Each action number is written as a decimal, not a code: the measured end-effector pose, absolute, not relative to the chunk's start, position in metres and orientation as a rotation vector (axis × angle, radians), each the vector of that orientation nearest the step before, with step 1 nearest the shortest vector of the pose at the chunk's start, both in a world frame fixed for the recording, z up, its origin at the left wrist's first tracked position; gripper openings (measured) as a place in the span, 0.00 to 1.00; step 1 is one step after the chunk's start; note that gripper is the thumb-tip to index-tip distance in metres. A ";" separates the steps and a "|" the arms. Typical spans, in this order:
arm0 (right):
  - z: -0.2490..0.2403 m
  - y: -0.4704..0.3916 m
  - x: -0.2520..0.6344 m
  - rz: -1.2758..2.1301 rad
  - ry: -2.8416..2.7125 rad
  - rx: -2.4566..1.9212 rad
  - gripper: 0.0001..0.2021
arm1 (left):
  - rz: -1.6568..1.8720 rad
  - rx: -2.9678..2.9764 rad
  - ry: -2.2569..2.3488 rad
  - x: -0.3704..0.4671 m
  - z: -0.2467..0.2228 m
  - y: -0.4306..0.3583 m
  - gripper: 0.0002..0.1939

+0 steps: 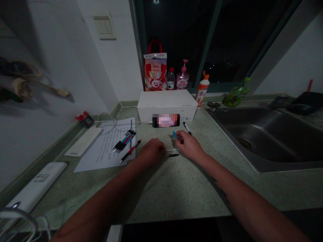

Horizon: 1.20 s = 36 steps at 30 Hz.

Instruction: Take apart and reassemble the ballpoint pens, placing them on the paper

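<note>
Pinching a blue piece (174,135) in nearly closed right fingers (180,134); curling left fingers (160,146) near a dark rod (172,155) on the table (176,191), with any hold hidden.

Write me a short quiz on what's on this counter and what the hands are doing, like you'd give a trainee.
1. Which thing stands directly in front of the white box?
A) a pump bottle
B) a phone
C) a red bag

2. True or false: the right hand holds a small blue piece.

3. Fill in the blank: the bundle of pens lies on a sheet of ____.

Key: 1 B; 2 true; 3 paper.
</note>
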State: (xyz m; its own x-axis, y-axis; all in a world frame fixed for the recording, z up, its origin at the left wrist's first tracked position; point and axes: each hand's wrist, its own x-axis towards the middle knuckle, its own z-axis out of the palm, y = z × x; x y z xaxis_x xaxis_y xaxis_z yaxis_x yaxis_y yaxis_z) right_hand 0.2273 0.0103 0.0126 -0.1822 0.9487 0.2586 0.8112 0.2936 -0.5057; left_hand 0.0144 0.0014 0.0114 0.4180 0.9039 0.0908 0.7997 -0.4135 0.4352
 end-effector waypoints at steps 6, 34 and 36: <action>0.014 0.012 0.232 0.167 -2.068 -1.620 0.06 | 0.603 2.261 1.578 0.014 0.012 0.005 0.08; 0.008 0.006 0.223 0.188 -2.380 -1.307 0.15 | 0.965 2.534 1.427 0.011 0.006 0.007 0.10; 0.009 0.003 0.222 0.210 -2.356 -1.337 0.21 | 1.135 2.494 1.509 0.011 0.007 0.006 0.15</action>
State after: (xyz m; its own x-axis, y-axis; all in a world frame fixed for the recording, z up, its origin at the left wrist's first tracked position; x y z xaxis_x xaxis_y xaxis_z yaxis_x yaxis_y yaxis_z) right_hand 0.2222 0.0033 0.0090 -0.4483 0.8474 0.2847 0.7836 0.5258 -0.3310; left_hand 0.0105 0.0061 0.0071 0.2714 0.7738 0.5723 0.7644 -0.5346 0.3603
